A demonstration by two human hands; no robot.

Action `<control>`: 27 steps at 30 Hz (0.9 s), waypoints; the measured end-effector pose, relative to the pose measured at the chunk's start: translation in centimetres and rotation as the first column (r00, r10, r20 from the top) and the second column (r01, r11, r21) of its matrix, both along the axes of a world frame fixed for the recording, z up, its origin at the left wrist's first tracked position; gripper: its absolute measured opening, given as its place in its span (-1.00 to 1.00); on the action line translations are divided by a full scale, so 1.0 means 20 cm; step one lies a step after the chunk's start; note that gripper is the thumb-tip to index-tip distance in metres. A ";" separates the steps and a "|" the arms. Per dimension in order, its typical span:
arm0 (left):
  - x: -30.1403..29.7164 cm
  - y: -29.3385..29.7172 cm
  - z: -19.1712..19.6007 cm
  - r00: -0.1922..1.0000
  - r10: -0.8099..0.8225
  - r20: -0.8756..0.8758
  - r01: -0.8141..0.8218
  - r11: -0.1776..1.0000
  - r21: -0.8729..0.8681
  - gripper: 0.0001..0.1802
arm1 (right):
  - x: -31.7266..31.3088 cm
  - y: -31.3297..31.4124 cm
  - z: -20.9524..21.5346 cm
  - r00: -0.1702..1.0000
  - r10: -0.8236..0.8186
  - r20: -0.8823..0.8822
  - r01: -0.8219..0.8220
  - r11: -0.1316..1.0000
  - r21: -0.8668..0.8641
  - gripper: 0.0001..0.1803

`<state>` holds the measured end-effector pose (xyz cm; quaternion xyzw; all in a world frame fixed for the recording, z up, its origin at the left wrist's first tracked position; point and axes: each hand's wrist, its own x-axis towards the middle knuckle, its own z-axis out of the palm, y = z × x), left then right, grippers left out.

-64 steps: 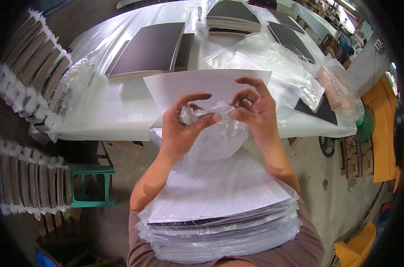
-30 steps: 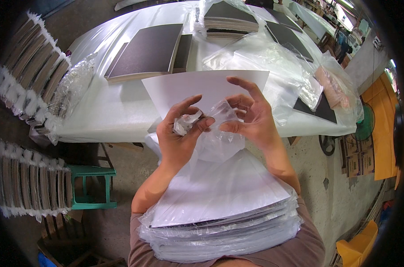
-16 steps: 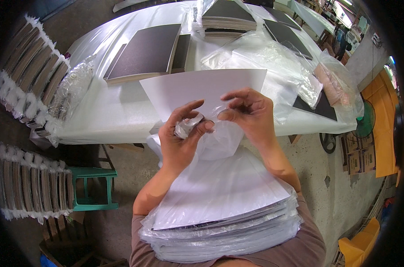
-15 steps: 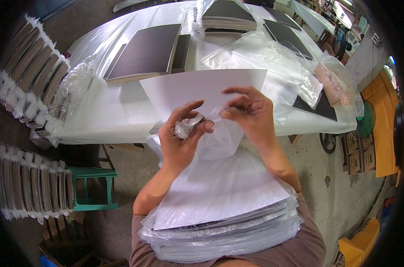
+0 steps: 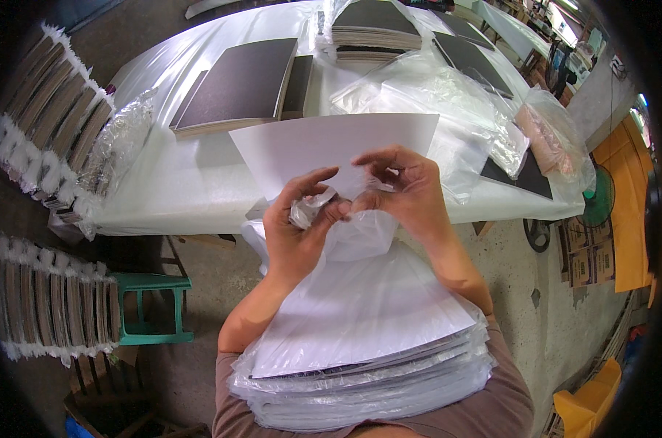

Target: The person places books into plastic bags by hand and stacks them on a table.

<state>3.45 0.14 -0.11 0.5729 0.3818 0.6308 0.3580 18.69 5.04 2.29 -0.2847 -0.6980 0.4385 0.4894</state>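
Observation:
My left hand [image 5: 296,230] is curled around a crumpled wad of thin plastic film [image 5: 309,208]. Close beside it, my right hand [image 5: 413,191] bends its fingers and thumb onto more of the same thin film, partly hidden by the fingers. Loose translucent plastic [image 5: 356,239] hangs below both hands. Directly behind them a large white sheet [image 5: 331,142] stands up against the table edge. Against my body rests a thick stack of white sheets in clear plastic [image 5: 367,325], with dark edges showing between layers.
Dark-topped stacks of board [image 5: 232,80] lie on the plastic-covered table [image 5: 148,197]. Clear plastic bags [image 5: 440,95] are heaped to the right. Bundled stacks [image 5: 57,303] stand at left by a green stool [image 5: 156,339]. A pinkish bagged bundle [image 5: 546,135] sits at the table's right end.
My right hand has moved slightly left and closed in on the film near my left thumb. My left hand has barely shifted and still grips the wad.

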 end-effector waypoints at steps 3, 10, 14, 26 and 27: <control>0.00 -0.01 0.01 0.987 -0.015 0.161 0.028 0.997 -0.076 -0.63 | -0.02 -0.03 0.04 0.989 0.008 -0.148 -0.028 0.990 -0.139 -0.70; -0.01 0.00 0.01 0.987 0.022 -0.160 -0.013 0.998 0.054 -0.79 | 0.00 -0.01 -0.01 0.989 0.084 -0.123 -0.102 0.984 -0.147 -0.79; -0.01 0.01 0.00 1.000 0.012 -0.021 -0.013 0.999 -0.050 -0.87 | -0.02 -0.02 -0.03 0.961 0.162 -0.223 -0.216 0.945 -0.244 -0.87; -0.14 -0.04 -0.03 0.753 -0.649 0.107 0.654 0.721 -0.229 -0.36 | 0.01 0.00 0.08 0.903 -0.328 -0.276 0.071 0.749 -0.658 -0.72; -0.19 -0.04 -0.05 0.715 -0.699 -0.020 0.672 0.696 -0.253 -0.33 | 0.05 0.00 0.17 0.855 -0.511 -0.088 0.275 0.592 -0.757 -0.67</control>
